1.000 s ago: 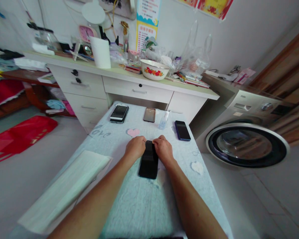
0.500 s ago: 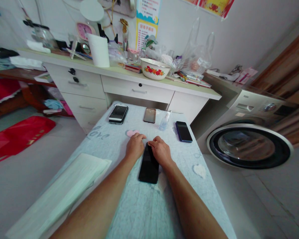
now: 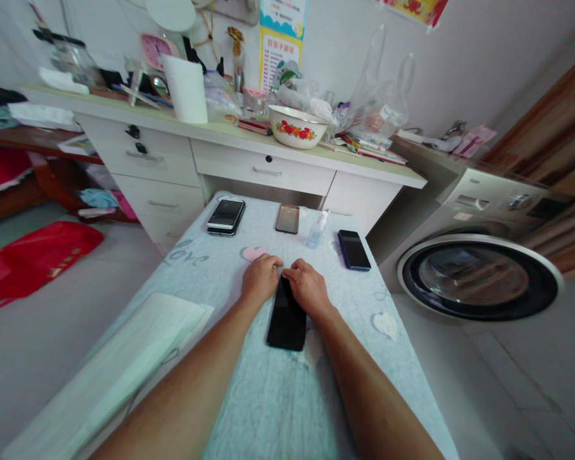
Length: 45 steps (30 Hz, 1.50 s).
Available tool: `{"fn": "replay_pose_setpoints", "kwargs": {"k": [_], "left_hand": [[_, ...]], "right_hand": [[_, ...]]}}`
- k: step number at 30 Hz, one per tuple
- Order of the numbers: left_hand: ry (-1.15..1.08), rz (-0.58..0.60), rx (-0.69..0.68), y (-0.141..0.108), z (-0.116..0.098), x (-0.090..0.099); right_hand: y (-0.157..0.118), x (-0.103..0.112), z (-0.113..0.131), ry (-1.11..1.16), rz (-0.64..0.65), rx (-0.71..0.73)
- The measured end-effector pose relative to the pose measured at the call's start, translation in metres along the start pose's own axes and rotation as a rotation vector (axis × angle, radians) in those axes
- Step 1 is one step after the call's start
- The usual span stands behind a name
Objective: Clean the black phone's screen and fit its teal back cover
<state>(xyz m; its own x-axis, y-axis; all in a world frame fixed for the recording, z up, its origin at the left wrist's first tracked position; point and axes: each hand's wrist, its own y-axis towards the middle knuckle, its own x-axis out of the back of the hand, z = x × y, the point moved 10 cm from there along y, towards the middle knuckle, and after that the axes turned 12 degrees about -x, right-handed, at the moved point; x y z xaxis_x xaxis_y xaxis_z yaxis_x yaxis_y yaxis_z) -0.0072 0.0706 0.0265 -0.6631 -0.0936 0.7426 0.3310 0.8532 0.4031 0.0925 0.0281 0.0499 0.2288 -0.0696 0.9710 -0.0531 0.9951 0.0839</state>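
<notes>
A black phone (image 3: 286, 319) lies screen up on the cloth-covered table (image 3: 239, 409), between my forearms. My right hand (image 3: 306, 285) rests on its top right part, with fingers curled at the upper edge. Beside the top left corner is my left hand (image 3: 261, 279), its fingers bent together; what they hold, if anything, is hidden. Farther back are two stacked phones (image 3: 226, 216), a brown phone case (image 3: 287, 219), a clear spray bottle (image 3: 317, 231) and a dark blue phone (image 3: 354, 250).
A pale folded cloth (image 3: 110, 370) lies along the table's left side. Beyond the table stands a white desk (image 3: 263, 167) with a flowered bowl (image 3: 298, 128) and a white paper roll (image 3: 184, 89). A washing machine (image 3: 479, 275) is at the right.
The view has shifted slightly. Both hands stay near the phone's top edge, and the gap between them looks about the same.
</notes>
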Motion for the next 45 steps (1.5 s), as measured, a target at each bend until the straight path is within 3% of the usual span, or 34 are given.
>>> {"fn": "replay_pose_setpoints", "kwargs": {"k": [7, 16, 36, 45], "left_hand": [[0.040, 0.044, -0.110, 0.001, -0.014, -0.001], [0.088, 0.068, -0.103, 0.000, -0.014, -0.002], [0.098, 0.054, -0.075, 0.000, -0.005, -0.003], [0.031, -0.017, -0.054, 0.000, 0.002, -0.001]], "right_hand": [[-0.005, 0.011, -0.022, -0.014, -0.027, -0.093], [-0.013, 0.017, -0.043, -0.057, -0.028, -0.214], [-0.004, 0.003, 0.004, -0.024, 0.024, -0.019], [-0.003, -0.001, 0.014, -0.014, 0.045, 0.047]]}}
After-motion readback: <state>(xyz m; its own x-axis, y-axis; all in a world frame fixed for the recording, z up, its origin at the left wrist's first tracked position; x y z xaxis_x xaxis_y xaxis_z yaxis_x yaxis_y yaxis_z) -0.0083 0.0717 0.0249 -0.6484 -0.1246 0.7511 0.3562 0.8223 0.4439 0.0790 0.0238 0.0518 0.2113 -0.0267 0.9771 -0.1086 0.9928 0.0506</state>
